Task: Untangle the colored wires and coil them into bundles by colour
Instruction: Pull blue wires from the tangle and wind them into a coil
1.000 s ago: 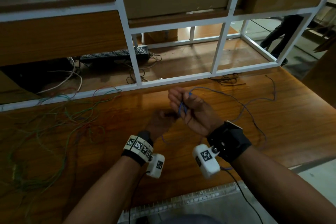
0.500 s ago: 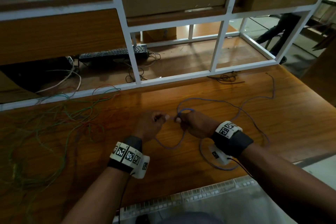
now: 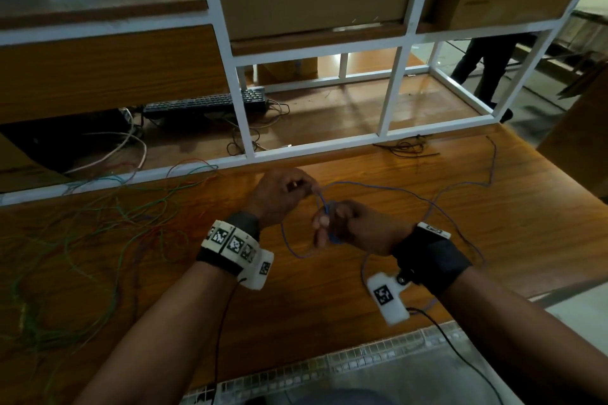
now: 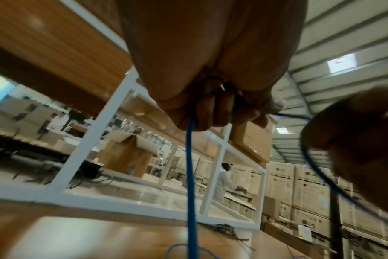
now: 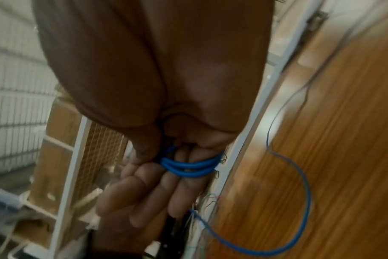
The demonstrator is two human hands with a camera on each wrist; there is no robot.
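Note:
A long blue wire (image 3: 394, 189) trails across the wooden table (image 3: 493, 240) to the right and loops back toward me. My right hand (image 3: 324, 223) holds several turns of it wound round the fingers; in the right wrist view this blue coil (image 5: 188, 167) crosses the fingers (image 5: 144, 201) with the thumb pressed on it. My left hand (image 3: 306, 189), just above and left of the right, pinches the same wire. In the left wrist view the blue wire (image 4: 190, 175) drops from the curled left fingers (image 4: 210, 119) and arcs over to the right hand (image 4: 354, 140).
A loose tangle of green and red wires (image 3: 98, 223) spreads over the left of the table. A white metal frame (image 3: 243, 108) borders the far edge, with a keyboard (image 3: 204, 103) behind it. A small bunch of black wires (image 3: 408, 148) lies at the far right.
Both hands have come up from near the table. The left hand has moved up and away with the blue wire, and the right hand has turned so its fingers show.

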